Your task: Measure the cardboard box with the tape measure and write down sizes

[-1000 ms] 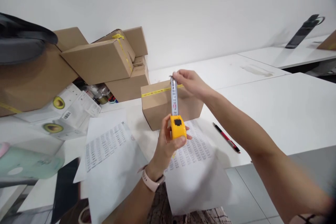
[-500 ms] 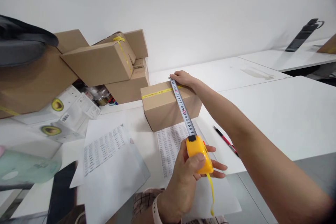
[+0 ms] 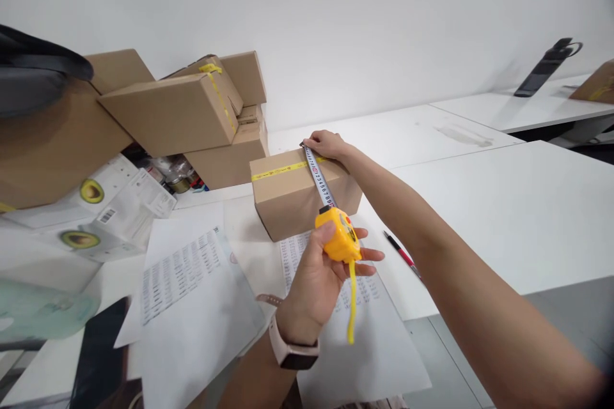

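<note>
My left hand (image 3: 314, 275) grips the yellow case of a tape measure (image 3: 341, 236), with a yellow strap hanging from it. The metal blade runs out across the top of a cardboard box (image 3: 283, 195) that has yellow tape along it. At the far edge of the box, my right hand (image 3: 326, 142) is closed by the blade's end, its fingers pressing there. Under the case and partly beneath my left hand lies a printed sheet (image 3: 364, 358). A red and black pen (image 3: 401, 254) rests on the table to the right of the box.
Cardboard boxes (image 3: 167, 112) are stacked at the left, behind white packages (image 3: 96, 217) with avocado pictures. Printed papers (image 3: 196, 319), a dark flat object (image 3: 100, 348) and a pale green bottle (image 3: 43, 310) lie nearer. A dark bottle (image 3: 544, 70) stands far right.
My left hand and the tape case have moved up and toward the box, so less blade shows. My right hand stays at the box's far edge. The view has shifted slightly.
</note>
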Demonstrator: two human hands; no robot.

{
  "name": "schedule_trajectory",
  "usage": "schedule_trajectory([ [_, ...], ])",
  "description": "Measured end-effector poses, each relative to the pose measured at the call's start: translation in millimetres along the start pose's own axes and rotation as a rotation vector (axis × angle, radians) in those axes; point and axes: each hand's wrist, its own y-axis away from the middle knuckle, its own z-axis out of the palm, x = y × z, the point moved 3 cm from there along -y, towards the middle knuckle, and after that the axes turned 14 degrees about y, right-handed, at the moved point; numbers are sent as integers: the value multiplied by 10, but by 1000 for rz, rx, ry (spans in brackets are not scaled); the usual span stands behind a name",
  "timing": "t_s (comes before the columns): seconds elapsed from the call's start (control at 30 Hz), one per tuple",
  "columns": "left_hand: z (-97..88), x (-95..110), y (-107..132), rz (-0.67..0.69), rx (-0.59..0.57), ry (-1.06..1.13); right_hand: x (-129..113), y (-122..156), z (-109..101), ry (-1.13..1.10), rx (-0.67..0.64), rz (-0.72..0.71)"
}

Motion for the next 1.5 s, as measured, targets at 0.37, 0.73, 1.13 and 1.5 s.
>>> schedule_trajectory([
  [0.37, 32, 234, -119, -100, 211, 177, -21, 91, -53, -107, 27, -54],
  [0.73, 6, -101, -44, 75, 7, -14, -75, 154, -75, -162, 6, -48],
  [1.13, -266, -359, 91, 166, -60, -275, -31, 523, -164, -209, 261, -85],
  [1.5, -571, -1001, 250, 228, 28, -378, -108, 1268, -194, -5, 465, -81],
])
